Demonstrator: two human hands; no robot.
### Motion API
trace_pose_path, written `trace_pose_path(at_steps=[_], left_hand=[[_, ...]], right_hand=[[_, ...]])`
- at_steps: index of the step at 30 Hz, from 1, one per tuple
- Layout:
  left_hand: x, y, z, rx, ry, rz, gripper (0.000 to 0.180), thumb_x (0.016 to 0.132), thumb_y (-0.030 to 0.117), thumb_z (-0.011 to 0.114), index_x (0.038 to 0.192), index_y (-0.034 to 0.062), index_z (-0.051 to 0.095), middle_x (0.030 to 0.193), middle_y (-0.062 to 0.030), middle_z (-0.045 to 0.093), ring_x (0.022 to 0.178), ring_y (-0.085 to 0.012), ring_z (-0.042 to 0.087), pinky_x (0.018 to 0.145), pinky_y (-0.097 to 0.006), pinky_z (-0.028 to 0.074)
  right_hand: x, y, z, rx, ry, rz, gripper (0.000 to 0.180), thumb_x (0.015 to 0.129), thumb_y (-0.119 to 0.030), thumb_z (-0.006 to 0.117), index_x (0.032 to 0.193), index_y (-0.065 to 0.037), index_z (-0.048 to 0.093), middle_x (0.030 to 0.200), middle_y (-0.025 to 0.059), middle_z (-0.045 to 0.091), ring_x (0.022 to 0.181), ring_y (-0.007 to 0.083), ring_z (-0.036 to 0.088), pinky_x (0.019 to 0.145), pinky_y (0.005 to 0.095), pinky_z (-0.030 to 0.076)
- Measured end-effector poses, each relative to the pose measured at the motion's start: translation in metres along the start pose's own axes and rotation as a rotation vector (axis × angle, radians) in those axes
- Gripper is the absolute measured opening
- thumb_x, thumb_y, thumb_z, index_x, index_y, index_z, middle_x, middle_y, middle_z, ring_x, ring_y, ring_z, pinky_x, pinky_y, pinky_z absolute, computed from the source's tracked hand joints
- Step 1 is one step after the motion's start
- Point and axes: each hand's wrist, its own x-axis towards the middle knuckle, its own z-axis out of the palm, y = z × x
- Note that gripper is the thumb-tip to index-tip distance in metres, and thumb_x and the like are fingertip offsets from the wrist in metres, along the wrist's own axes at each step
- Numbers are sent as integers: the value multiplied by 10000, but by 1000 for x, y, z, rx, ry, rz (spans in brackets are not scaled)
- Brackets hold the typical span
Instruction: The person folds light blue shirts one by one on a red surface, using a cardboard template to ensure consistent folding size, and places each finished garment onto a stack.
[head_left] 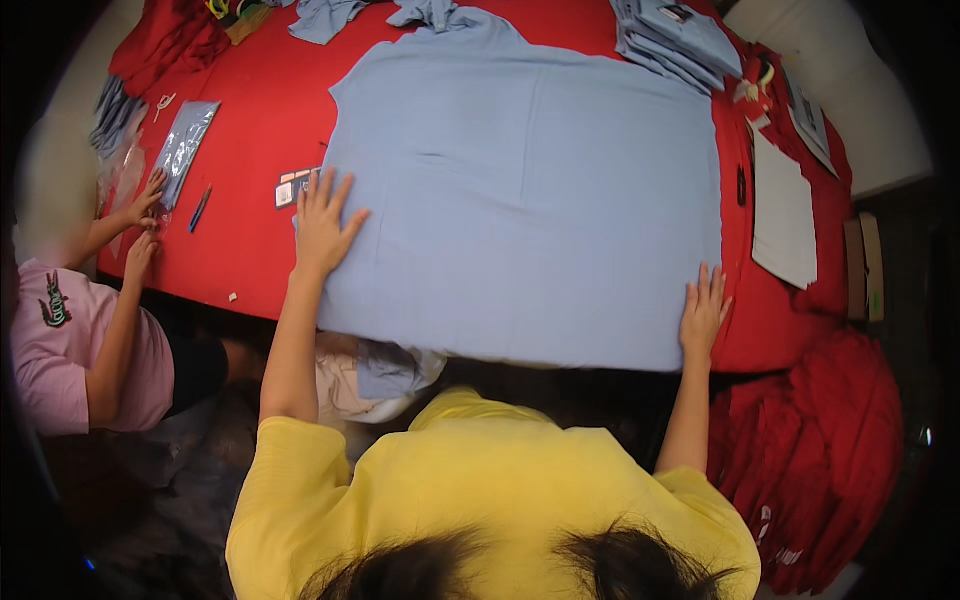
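Note:
A light blue shirt lies spread on the red-covered table, its body toward me and its collar end at the far side. Faint creases run across the cloth. My left hand rests flat on the shirt's left edge with fingers apart. Flat on the near right corner of the cloth is my right hand, its fingers stretched out. Neither hand holds anything. Small printed cards lie beside my left fingers, partly hidden.
Folded blue shirts are stacked at the far right. White sheets lie along the right side. At left, a co-worker's hands touch a plastic-wrapped blue garment near a blue pen. Red cloth is heaped at lower right.

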Motion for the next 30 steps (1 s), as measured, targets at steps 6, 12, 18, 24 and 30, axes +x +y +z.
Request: trace_pose_path(at_steps=[6,12,18,24,30], left_hand=[[-47,-1,-45,76,-89,-606,436,847,333,661,1151,35,571,1230,-203,520,1170,-349,483,932,-465,409],[-83,6,-51,-408,-227,-559,413,839,268,677,1095,-17,522,1002,-252,634,958,-392,614,827,-443,475],[-89,13,-83,-325,-341,-693,481,819,167,686,1218,3,474,1040,-237,632,956,-390,618,832,-434,486],[-50,11,-20,-73,75,-275,443,910,171,573,1325,56,473,1354,-192,465,1231,-378,448,987,-436,408],[-21,20,19,58,23,-174,469,927,285,546,1356,102,492,1436,-131,423,1336,-348,342,1090,-498,260]], right_hand=[[-35,30,-42,84,-81,309,462,919,-437,536,1180,-56,535,1204,186,535,1124,372,501,934,451,403],[-104,35,-55,169,-126,296,395,797,-395,705,857,-37,551,901,147,572,870,376,577,750,459,450],[-87,37,-80,-15,-222,351,304,795,-327,713,860,-72,560,942,147,593,898,358,592,742,475,465],[-15,-19,-45,89,72,51,361,907,-281,571,1196,-63,572,1265,158,544,1161,350,508,951,469,411],[24,-49,12,75,155,29,435,923,-286,552,1330,-137,517,1449,154,392,1366,327,312,1124,497,209]])
